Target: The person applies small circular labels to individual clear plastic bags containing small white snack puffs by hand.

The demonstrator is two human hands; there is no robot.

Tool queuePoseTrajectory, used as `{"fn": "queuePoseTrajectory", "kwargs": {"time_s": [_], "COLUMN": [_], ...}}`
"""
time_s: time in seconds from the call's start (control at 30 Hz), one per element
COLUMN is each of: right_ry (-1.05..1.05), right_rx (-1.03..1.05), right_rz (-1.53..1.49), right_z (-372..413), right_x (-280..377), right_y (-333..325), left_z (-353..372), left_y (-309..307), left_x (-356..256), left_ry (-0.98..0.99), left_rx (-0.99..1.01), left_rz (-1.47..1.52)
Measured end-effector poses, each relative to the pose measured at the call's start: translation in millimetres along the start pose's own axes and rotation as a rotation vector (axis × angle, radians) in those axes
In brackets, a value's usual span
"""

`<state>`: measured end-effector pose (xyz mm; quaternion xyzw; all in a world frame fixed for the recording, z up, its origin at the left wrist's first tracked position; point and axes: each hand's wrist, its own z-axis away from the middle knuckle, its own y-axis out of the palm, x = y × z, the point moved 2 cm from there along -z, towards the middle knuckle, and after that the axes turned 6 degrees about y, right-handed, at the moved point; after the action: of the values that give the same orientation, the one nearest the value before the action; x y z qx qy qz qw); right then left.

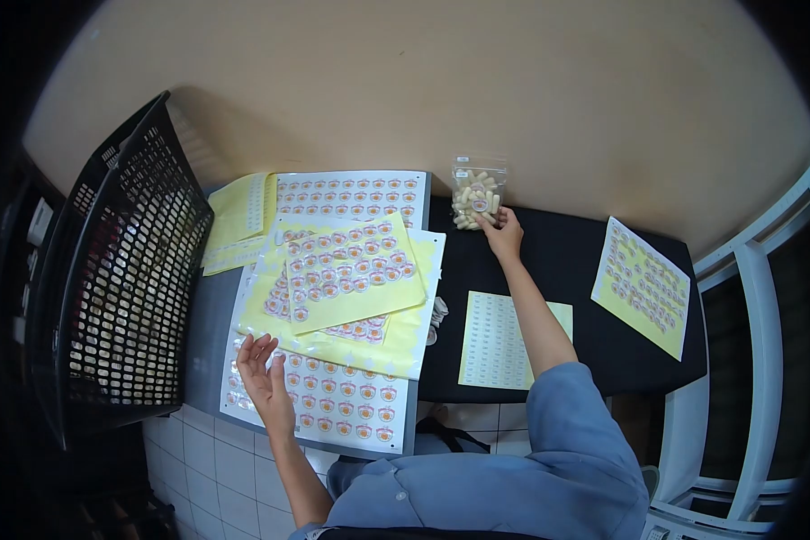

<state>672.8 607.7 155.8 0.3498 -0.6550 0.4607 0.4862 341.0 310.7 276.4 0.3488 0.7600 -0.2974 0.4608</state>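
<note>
"What lay nearest?"

"White sticker sheets (333,430), flat and smooth, on a grey board (228,407) along the near left edge. The left hand (265,382) hovered over them, its grip apart, fingers loosely curled and holding nothing."

"And to its sides?"

"A black plastic basket (135,297), its wall full of slots, rose on the left. Right of the hand, glossy yellow backing sheets (360,279) overlapped at angles."

"Any room for the other arm?"

"The right forearm (540,324) passed over a label sheet (490,346) near the edge. Black cloth showed on the desk (459,261) between the sheets and that arm, and again before the tilted yellow sheet (643,288) at far right."

"Where was the clear bag (477,193)?"

"At the far edge, by the beige wall (405,99), packed with pale, rounded capsules (470,198). The right hand (504,236) touched its lower right corner, thumb and fingertips there; I couldn't tell whether that grip was clamped."
</note>
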Motion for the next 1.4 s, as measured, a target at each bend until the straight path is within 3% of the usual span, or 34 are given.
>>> {"fn": "queuePoseTrajectory", "kwargs": {"time_s": [0.17, 0.23, 0.3, 0.43, 0.53, 0.57, 0.63, 0.67, 0.73, 0.83, 0.87, 0.93, 0.97, 1.03, 1.1, 1.17, 1.23, 1.27, 1.33, 1.37, 1.4], "right_ry": [-0.116, -0.252, -0.28, -0.511, -0.764, -0.836, -0.953, -1.008, -1.174, -1.383, -1.316, -1.439, -1.642, -1.785, -1.93, -1.917, -1.606, -1.319, -1.808, -1.58, -1.546], "right_rx": [-0.115, -0.354, -0.495, -0.518, -0.331, -0.249, -0.08, -0.003, 0.129, 0.431, 0.684, 0.886, 0.837, 0.887, 1.069, 1.225, 1.38, 1.446, 1.349, 1.217, 0.939], "right_rz": [0.157, 0.387, 0.375, 0.027, -0.111, -0.128, -0.185, -0.167, -0.107, -0.024, 0.261, 0.364, 0.168, 0.388, 0.648, 1.164, 1.442, 1.559, 1.838, 2.286, 2.365], "right_z": [4, 9, 13, 12, 34, 50, 85, 105, 149, 224, 253, 293, 306, 346, 381, 410, 419, 412, 374, 365, 347], "right_x": [-2, 3, 28, 134, 253, 296, 374, 408, 468, 535, 568, 589, 578, 577, 564, 552, 527, 520, 495, 499, 502], "right_y": [-1, -8, -16, 5, 53, 75, 121, 144, 192, 261, 277, 328, 363, 408, 435, 473, 524, 540, 597, 578, 554], "left_z": [-1, -5, -8, -16, -13, -11, -8, -10, -10, -13, -6, 0, 3, 7, 8, 7, 12, 16, 29, 34, 38], "left_y": [-18, -32, -49, -103, -152, -167, -195, -209, -238, -279, -295, -317, -327, -343, -354, -353, -357, -359, -367, -372, -376], "left_x": [7, 7, 3, 2, 6, 6, -2, -2, -8, -16, -6, 1, 4, 9, 11, 3, 3, 2, 3, 4, 6], "left_ry": [-0.011, 0.021, 0.03, 0.103, 0.335, 0.338, 0.612, 0.617, 0.867, 0.886, 0.828, 0.777, 0.727, 0.628, 0.523, 0.484, 0.394, 0.369, 0.32, 0.27, 0.256], "left_rx": [-0.032, -0.005, -0.08, -0.143, -0.245, -0.257, -0.285, -0.299, -0.44, -0.641, -0.782, -0.824, -0.858, -0.924, -0.992, -1.027, -0.997, -0.965, -0.946, -0.926, -0.931], "left_rz": [0.047, 0.051, 0.051, 0.071, -0.19, -0.194, -0.137, -0.147, -0.219, -0.344, -0.433, -0.47, -0.489, -0.521, -0.545, -0.547, -0.407, -0.456, -0.47, -0.484, -0.485]}}
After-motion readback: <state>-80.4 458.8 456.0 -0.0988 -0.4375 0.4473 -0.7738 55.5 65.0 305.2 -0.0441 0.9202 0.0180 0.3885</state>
